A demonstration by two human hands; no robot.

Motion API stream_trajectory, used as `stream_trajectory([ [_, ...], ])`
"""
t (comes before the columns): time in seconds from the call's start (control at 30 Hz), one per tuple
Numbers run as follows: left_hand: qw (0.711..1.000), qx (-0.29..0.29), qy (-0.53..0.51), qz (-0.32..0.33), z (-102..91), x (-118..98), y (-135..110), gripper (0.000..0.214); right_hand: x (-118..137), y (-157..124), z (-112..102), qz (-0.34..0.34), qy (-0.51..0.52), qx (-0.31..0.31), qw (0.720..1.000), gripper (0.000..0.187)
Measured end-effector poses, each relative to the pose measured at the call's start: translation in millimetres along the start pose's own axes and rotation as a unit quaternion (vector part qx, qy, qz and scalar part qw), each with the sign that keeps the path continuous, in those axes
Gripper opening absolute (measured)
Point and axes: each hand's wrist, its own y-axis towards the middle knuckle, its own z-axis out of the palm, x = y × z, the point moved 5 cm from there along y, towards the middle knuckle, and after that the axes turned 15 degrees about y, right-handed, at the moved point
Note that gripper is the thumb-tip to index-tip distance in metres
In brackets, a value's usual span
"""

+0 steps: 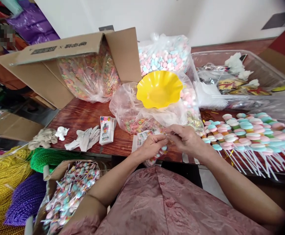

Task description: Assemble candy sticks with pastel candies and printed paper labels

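Note:
At the table's front edge my left hand (154, 144) is closed around one end of a candy stick (154, 159). Pink and blue sweets show below its fingers, seemingly in a clear wrapper. My right hand (186, 139) meets it with thumb and fingers pinched together; whatever lies between them is too small to make out. Just behind the hands lies a printed wrapper (142, 137). To the right, many marshmallow sticks (250, 132) are piled with their white sticks toward me. A yellow scalloped bowl (159, 89) rests on a plastic bag (125, 101) of ring sweets.
A cardboard box (125, 49) holds a bag of ring sweets (91, 78). Behind the bowl stands a marshmallow bag (164, 55); a clear bin (245, 98) is at right. Wrapper stack (107, 130) and gloves (85, 138) lie left. Below are finished-looking sticks (71, 192) and tie bundles (26, 199).

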Motion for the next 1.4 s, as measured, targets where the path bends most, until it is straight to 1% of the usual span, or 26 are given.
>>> stream_trajectory([
  [0.03,1.0,0.0,-0.008,-0.012,1.5,1.6,-2.4,0.051,-1.0,-1.6,4.1,0.002,0.002,0.001,1.0,0.008],
  [0.1,0.999,-0.009,-0.023,-0.021,-1.6,2.6,-8.8,0.054,-3.0,-5.7,8.5,0.005,0.009,-0.002,1.0,0.009],
  [0.17,0.999,-0.009,-0.038,-0.004,-9.1,0.5,-15.6,0.061,-3.4,-9.5,7.3,0.003,0.029,-0.013,0.999,0.01],
  [0.23,0.999,0.038,-0.028,0.012,-12.9,-1.1,-21.4,0.073,-3.4,-11.6,1.8,0.005,0.05,-0.032,0.998,0.009],
  [0.27,0.997,0.07,-0.013,0.008,-12.8,-0.1,-23.8,0.074,-3.2,-11.7,-1.1,0.007,0.059,-0.04,0.997,0.008],
  [0.33,0.993,0.115,0.025,-0.02,-10.8,5.5,-26.7,0.059,-1.8,-10.1,-5.2,0.004,0.068,-0.052,0.996,0.007],
  [0.37,0.991,0.123,0.039,-0.035,-9.5,8.9,-26.9,0.052,-0.4,-8.6,-5.5,-0.001,0.067,-0.052,0.996,0.007],
  [0.4,0.991,0.12,0.044,-0.046,-8.2,11.9,-26.4,0.047,1.3,-7.0,-4.2,-0.009,0.061,-0.047,0.997,0.008],
  [0.47,0.993,0.1,0.046,-0.046,-5.6,15.6,-24.1,0.046,5.1,-4.1,1.4,-0.024,0.044,-0.039,0.998,0.01],
  [0.63,0.997,0.062,0.051,-0.005,-3.9,17.0,-21.2,0.045,11.0,-3.1,20.8,-0.054,0.044,-0.023,0.997,0.014],
  [0.77,0.998,0.054,0.007,-0.022,-11.1,14.1,-23.9,0.058,8.6,-4.4,26.1,-0.064,0.054,0.009,0.996,0.016],
  [0.8,0.999,0.037,0.007,-0.019,-15.4,11.1,-24.8,0.06,7.4,-4.3,25.4,-0.06,0.051,0.014,0.997,0.015],
  [0.83,1.0,0.008,0.027,-0.009,-21.0,6.9,-25.8,0.058,6.5,-4.1,24.4,-0.059,0.046,0.017,0.997,0.015],
  [0.87,0.997,-0.031,0.071,0.008,-27.4,1.4,-27.3,0.054,6.3,-3.8,23.5,-0.06,0.039,0.017,0.997,0.014],
  [0.9,0.988,-0.069,0.132,0.027,-33.3,-5.1,-29.3,0.047,6.7,-3.4,22.8,-0.062,0.03,0.015,0.997,0.015],
  [0.93,0.973,-0.099,0.202,0.047,-37.7,-12.2,-31.6,0.04,7.6,-3.2,22.6,-0.067,0.021,0.011,0.997,0.015],
  [0.97,0.953,-0.117,0.27,0.068,-40.0,-19.2,-34.0,0.034,8.9,-3.0,23.1,-0.073,0.013,0.009,0.997,0.015],
  [1.0,0.933,-0.121,0.327,0.086,-40.5,-25.5,-36.0,0.028,10.4,-2.8,24.2,-0.079,0.005,0.007,0.997,0.016],
  [1.07,0.901,-0.104,0.407,0.108,-38.4,-34.9,-39.0,0.022,13.0,-2.7,27.1,-0.087,-0.008,0.006,0.996,0.017],
  [1.17,0.867,-0.062,0.48,0.115,-33.9,-43.8,-40.6,0.022,16.0,-2.5,29.9,-0.098,-0.021,0.007,0.995,0.018],
  [1.3,0.836,-0.027,0.541,0.091,-32.2,-51.3,-40.1,0.021,18.5,-2.8,29.5,-0.112,-0.013,0.01,0.994,0.017],
  [1.4,0.826,-0.005,0.558,0.078,-30.8,-54.1,-40.2,0.02,21.3,-5.0,30.3,-0.126,-0.009,0.014,0.992,0.018],
])
